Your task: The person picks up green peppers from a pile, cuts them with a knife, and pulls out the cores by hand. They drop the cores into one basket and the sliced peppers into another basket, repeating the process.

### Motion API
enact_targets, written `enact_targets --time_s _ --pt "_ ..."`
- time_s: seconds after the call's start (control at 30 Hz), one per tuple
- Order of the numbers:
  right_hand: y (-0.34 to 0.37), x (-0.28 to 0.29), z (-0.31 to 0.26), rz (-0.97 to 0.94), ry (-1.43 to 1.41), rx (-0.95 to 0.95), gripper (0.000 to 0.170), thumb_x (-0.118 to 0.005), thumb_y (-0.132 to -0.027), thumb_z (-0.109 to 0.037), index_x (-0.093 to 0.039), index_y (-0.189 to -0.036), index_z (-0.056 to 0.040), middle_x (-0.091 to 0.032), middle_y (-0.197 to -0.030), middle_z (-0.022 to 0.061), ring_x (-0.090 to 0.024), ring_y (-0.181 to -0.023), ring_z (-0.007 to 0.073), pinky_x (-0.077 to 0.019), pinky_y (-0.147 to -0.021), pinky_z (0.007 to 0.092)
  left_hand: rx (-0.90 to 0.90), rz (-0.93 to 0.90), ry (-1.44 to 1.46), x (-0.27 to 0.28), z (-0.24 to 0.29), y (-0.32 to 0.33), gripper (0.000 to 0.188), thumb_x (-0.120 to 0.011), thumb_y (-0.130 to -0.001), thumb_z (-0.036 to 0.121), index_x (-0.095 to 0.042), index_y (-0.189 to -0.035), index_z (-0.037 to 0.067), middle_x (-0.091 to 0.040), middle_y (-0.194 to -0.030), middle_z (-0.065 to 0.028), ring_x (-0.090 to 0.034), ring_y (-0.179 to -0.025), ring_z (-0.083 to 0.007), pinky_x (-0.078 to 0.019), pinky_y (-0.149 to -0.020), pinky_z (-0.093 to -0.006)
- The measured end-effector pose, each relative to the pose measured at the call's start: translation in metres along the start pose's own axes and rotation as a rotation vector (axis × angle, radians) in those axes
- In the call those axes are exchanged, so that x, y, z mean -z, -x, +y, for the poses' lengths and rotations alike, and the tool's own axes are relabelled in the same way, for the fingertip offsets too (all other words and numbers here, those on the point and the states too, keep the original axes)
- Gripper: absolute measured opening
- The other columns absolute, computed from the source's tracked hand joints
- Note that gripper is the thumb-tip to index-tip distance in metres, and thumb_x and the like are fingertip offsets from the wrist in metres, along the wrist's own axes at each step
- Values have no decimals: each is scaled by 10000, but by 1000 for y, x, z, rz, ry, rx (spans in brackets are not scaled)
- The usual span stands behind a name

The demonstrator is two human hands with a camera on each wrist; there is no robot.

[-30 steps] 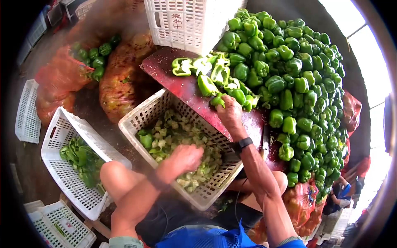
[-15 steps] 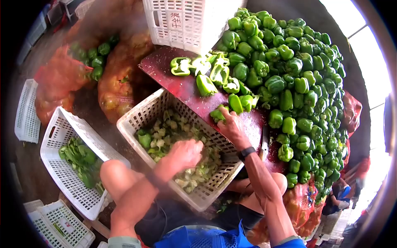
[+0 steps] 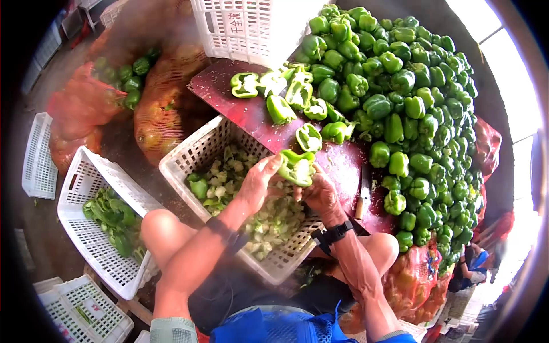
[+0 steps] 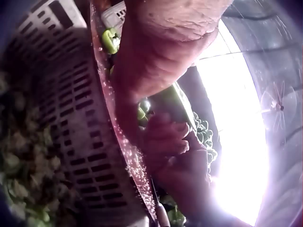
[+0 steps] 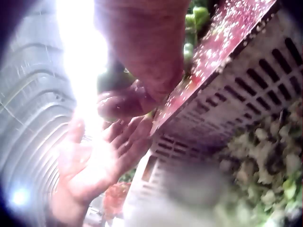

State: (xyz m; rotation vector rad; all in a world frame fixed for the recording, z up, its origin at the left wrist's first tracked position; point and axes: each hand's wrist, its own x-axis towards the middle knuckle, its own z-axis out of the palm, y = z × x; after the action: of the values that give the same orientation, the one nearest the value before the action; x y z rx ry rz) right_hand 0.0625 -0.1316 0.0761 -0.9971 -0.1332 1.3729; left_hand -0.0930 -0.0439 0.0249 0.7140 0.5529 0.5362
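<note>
Over the near edge of the red board [image 3: 251,120], my right hand [image 3: 321,197] grips a halved green bell pepper [image 3: 295,168], its hollow inside facing up. My left hand [image 3: 258,182] is at the pepper's left side, fingertips right at its edge. In the right wrist view the left palm [image 5: 97,163] shows with fingers extended beneath the pepper. More pepper halves [image 3: 280,110] lie cut on the board. Below both hands stands a white slatted crate [image 3: 189,157] with pale pepper cores and scraps [image 3: 277,220] in it.
A knife [image 3: 364,194] lies on the board's right part. Whole green peppers [image 3: 412,108] are heaped at right. A white crate [image 3: 240,28] stands behind the board, another crate [image 3: 103,171] with greens at left. Orange mesh sacks [image 3: 171,103] sit behind.
My right hand has lifted the pepper half off the board and brought it nearer. My left hand has risen from over the crate's scraps to meet it.
</note>
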Motion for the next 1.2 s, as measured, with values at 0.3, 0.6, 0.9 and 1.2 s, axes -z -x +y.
enact_targets --time_s 0.3,0.6,0.9,1.2 --pt "19 -23 4 71 1141 320 324 -544 -995 -247 -574 -1179 18 -687 -821 156 -679 -694 239 -560 -606 397 -102 241 -139 -7 -5 7 321 -653 -1011 280 -616 -1223 42 -687 -1076 -91 -676 -964 -175 -601 -802 -378" --pt "-14 7 25 197 1575 362 513 -717 -895 -419 -577 -1095 32 -702 -920 264 -696 -875 420 -545 -808 511 -601 266 -846 -27 -18 9 344 -680 -982 218 -592 -1236 2 -650 -1116 -140 -628 -1012 -244 -504 -912 -361" --pt "-16 18 37 249 1536 462 449 -727 -871 -406 -578 -991 0 -669 -871 224 -681 -804 381 -541 -717 491 -562 251 -913 -22 -16 -3 321 -730 -929 206 -621 -1143 -8 -650 -1091 -195 -652 -983 -341 -529 -850 -402" --pt "-17 23 51 165 1532 662 409 -733 -843 -343 -554 -950 8 -641 -736 223 -662 -703 414 -537 -660 503 -334 168 -776 -12 -16 -1 356 -692 -947 173 -633 -1228 -40 -706 -1105 -124 -649 -1004 -178 -524 -887 -311"
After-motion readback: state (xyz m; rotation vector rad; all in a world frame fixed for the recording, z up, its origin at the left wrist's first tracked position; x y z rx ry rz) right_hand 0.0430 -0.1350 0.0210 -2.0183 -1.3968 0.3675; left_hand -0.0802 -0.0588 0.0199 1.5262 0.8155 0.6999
